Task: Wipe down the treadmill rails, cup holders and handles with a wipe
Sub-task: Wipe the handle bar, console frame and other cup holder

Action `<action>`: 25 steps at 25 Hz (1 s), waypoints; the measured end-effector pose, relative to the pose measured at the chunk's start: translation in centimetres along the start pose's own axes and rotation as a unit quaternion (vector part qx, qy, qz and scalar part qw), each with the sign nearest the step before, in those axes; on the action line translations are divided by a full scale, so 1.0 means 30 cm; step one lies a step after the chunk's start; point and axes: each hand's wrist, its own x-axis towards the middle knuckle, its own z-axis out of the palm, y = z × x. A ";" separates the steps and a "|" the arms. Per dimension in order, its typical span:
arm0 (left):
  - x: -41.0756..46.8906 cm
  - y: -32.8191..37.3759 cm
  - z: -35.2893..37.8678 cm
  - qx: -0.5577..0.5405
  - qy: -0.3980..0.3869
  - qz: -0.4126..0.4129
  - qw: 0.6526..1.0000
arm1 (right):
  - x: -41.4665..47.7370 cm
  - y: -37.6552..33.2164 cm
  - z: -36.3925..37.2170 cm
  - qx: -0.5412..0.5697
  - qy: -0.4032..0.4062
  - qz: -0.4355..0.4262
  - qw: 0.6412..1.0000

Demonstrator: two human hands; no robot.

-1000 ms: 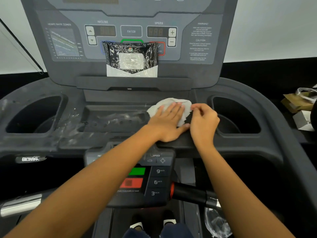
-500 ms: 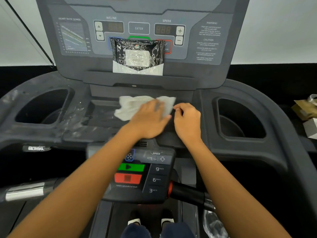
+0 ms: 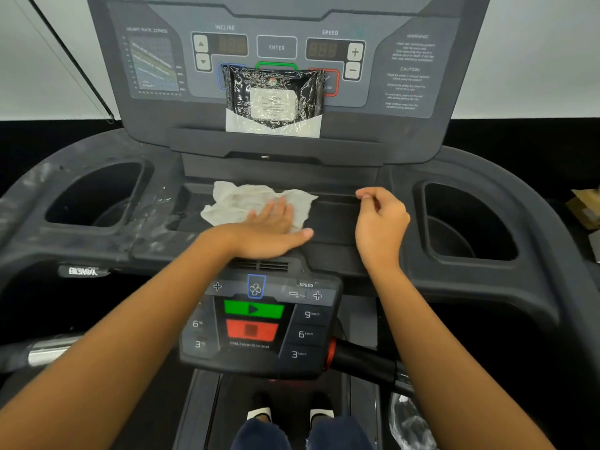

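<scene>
A crumpled white wipe [image 3: 240, 203] lies in the shallow centre tray [image 3: 334, 219] of the dark treadmill console. My left hand [image 3: 269, 232] presses flat on the wipe's right part, fingers spread forward. My right hand [image 3: 380, 219] hovers to the right over the tray, fingers loosely curled with nothing in them. A deep cup holder [image 3: 97, 196] sits at the left and another cup holder [image 3: 467, 219] at the right. Wet streaks show on the console surface [image 3: 152, 206] between the left cup holder and the tray.
A black pack of wipes [image 3: 274, 99] leans against the display panel [image 3: 276, 47]. Below my arms is the control pad [image 3: 256, 319] with green and red buttons. A black handle [image 3: 363, 358] runs right of it, a chrome bar [image 3: 48, 352] left. Cardboard boxes [image 3: 584, 209] sit far right.
My left hand has slid the wipe leftward along the centre tray. My right hand has let go of the wipe's edge and moved apart to the right.
</scene>
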 end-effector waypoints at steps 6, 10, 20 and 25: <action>0.061 0.236 0.000 -0.010 -0.044 0.230 0.972 | 0.085 0.001 -0.042 0.014 -0.098 0.042 0.994; 0.000 -0.014 -0.032 -0.046 -0.046 0.220 0.973 | 0.081 -0.004 -0.034 -0.054 -0.139 -0.007 0.989; -0.075 -0.187 -0.017 -0.098 -0.035 0.145 0.984 | 0.011 0.032 -0.090 -0.108 -0.143 -0.079 0.981; -0.024 0.119 0.010 -0.013 -0.071 0.277 0.958 | 0.031 0.035 -0.104 -0.033 -0.095 0.002 0.995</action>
